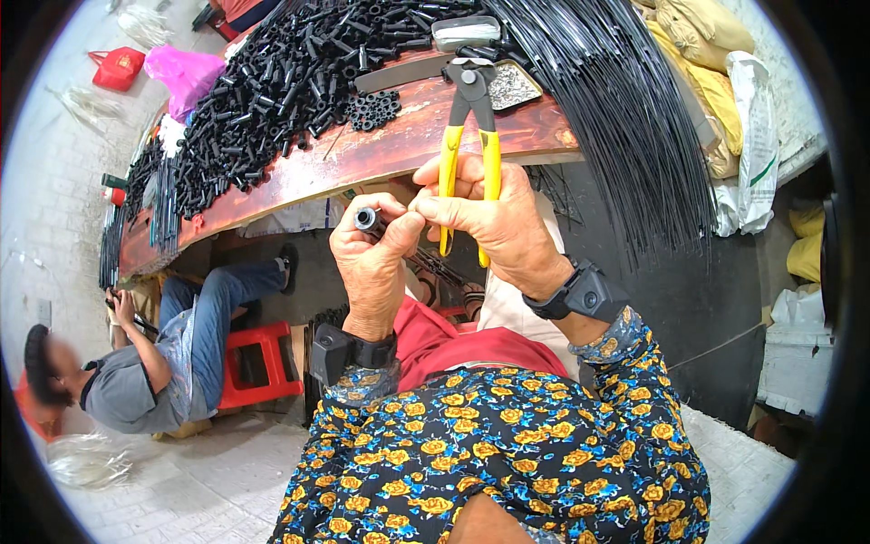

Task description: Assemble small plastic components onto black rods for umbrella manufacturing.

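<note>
Left hand (pixel 373 258) clamped on a short black tube (pixel 367 218), open end up, held in front of the tabletop (pixel 381 150) edge. Right hand (pixel 494 222) closed around the yellow-handled pliers (pixel 469 127), nose up. Judgement: steady the tube, line up the nose squarely, squeeze gently. Tube is smooth, rigid plastic; pliers' handles rubbery. Glossy black tubes (pixel 272 91) are heaped on worn reddish wood beside thin rods (pixel 616 109).

glossy yellow plastic-handled pliers (pixel 469 136), matt black tube (pixel 367 218)
</note>
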`<move>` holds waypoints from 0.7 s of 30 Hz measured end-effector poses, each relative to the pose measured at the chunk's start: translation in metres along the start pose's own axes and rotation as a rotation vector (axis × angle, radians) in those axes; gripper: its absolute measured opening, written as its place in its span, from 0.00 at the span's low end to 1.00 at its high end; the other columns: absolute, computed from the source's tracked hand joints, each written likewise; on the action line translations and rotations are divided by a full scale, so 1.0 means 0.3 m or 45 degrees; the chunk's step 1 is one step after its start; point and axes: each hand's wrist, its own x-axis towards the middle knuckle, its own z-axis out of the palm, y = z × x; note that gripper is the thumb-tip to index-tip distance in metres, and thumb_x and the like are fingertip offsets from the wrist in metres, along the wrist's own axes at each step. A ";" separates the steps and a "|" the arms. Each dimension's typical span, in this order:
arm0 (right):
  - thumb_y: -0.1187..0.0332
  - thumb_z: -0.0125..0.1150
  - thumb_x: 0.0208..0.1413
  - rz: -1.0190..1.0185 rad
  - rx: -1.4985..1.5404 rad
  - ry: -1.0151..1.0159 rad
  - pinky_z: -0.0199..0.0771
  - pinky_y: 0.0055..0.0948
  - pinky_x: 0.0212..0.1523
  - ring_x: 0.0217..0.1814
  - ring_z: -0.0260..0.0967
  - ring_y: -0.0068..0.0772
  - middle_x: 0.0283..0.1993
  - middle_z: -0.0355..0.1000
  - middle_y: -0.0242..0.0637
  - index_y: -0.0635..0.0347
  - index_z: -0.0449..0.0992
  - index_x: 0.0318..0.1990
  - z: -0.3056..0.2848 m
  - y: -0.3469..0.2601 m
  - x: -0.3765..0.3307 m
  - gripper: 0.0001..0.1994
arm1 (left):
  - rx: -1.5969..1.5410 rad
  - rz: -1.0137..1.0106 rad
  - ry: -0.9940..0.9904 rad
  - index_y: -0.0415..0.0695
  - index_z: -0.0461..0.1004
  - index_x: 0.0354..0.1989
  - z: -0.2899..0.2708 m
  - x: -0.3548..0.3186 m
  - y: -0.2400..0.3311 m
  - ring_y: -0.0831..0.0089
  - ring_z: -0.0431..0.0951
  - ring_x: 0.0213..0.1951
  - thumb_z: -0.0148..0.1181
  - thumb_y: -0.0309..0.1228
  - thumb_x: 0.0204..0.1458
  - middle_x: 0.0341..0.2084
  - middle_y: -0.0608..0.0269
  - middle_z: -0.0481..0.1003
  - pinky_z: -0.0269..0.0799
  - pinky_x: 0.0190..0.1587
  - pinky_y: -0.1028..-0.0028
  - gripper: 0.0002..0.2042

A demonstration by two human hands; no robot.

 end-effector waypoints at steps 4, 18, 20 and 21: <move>0.74 0.67 0.55 -0.040 -0.261 -0.045 0.75 0.21 0.35 0.33 0.74 0.21 0.35 0.77 0.33 0.68 0.77 0.47 -0.024 -0.033 0.011 0.13 | -0.035 -0.060 -0.056 0.40 0.74 0.37 0.009 0.012 0.000 0.85 0.67 0.21 0.71 0.22 0.50 0.22 0.71 0.72 0.60 0.23 0.82 0.10; 0.80 0.58 0.54 -0.246 -0.265 0.112 0.77 0.25 0.36 0.33 0.76 0.24 0.32 0.77 0.37 0.68 0.76 0.42 0.063 -0.040 0.012 0.08 | -0.392 -0.153 -0.221 0.38 0.64 0.64 0.043 0.025 -0.023 0.81 0.74 0.32 0.51 0.64 0.57 0.36 0.68 0.78 0.69 0.33 0.81 0.40; 0.79 0.58 0.55 -0.409 -0.391 0.202 0.77 0.25 0.38 0.35 0.77 0.23 0.33 0.77 0.37 0.67 0.76 0.43 0.078 -0.010 0.017 0.08 | -0.290 -0.195 -0.112 0.39 0.63 0.65 0.065 0.018 -0.024 0.73 0.75 0.52 0.46 0.69 0.55 0.51 0.63 0.75 0.70 0.54 0.73 0.44; 0.79 0.59 0.56 -0.484 -0.465 0.215 0.77 0.26 0.39 0.36 0.77 0.24 0.33 0.77 0.37 0.67 0.76 0.44 0.085 -0.009 0.016 0.09 | -0.269 -0.179 -0.095 0.39 0.63 0.65 0.073 0.017 -0.022 0.72 0.73 0.56 0.45 0.69 0.56 0.54 0.62 0.73 0.68 0.58 0.71 0.44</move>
